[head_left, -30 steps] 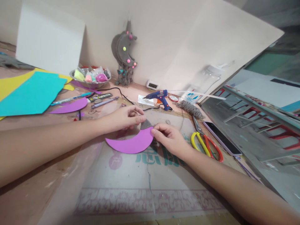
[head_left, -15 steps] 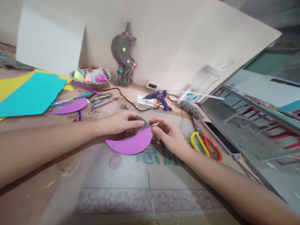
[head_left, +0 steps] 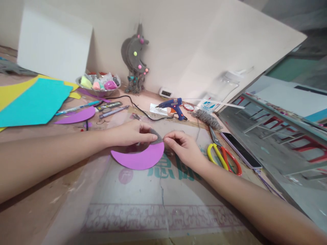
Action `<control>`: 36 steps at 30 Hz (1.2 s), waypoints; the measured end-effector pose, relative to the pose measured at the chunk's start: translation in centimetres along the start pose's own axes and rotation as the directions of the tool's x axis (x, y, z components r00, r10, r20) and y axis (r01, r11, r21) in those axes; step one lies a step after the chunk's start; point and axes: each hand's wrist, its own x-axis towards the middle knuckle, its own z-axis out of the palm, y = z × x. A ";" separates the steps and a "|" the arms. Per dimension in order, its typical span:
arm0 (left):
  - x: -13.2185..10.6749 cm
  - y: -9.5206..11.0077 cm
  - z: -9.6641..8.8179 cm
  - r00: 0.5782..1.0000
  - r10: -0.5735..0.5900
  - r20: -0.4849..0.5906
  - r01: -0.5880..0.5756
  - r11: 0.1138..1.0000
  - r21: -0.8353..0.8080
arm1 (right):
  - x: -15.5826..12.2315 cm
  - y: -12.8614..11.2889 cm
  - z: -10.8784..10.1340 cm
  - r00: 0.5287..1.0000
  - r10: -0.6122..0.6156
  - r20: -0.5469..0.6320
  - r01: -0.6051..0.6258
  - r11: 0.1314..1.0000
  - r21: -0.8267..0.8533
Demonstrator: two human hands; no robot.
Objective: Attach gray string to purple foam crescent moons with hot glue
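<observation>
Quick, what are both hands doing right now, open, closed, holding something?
Left hand: closed, holding the gray section adjoining the purple crescent.
Right hand: thumb and forefinger closed together near that section; whether they grip anything cannot be told.

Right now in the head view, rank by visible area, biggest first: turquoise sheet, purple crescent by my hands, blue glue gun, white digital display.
1. Turquoise sheet
2. Purple crescent
3. Blue glue gun
4. White digital display
The crescent sits nearer than the gun, so real sizes may differ.

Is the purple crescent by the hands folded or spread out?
Spread out: the purple crescent shows one broad, smooth face with no visible crease.
</observation>
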 end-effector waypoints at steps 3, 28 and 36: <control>-0.1 0.1 0.0 1.000 -0.004 0.004 0.004 1.000 -0.014 | 0.0 0.0 0.0 1.000 -0.003 -0.009 0.003 1.000 -0.025; -0.3 0.4 0.5 0.996 0.054 -0.078 -0.056 0.998 -0.017 | 0.4 -0.6 -0.3 0.994 -0.089 0.069 0.100 0.979 -0.180; -0.2 0.3 0.7 0.993 0.082 -0.088 -0.085 0.996 -0.025 | 0.4 -0.3 -0.4 0.989 -0.099 0.107 0.121 0.966 -0.230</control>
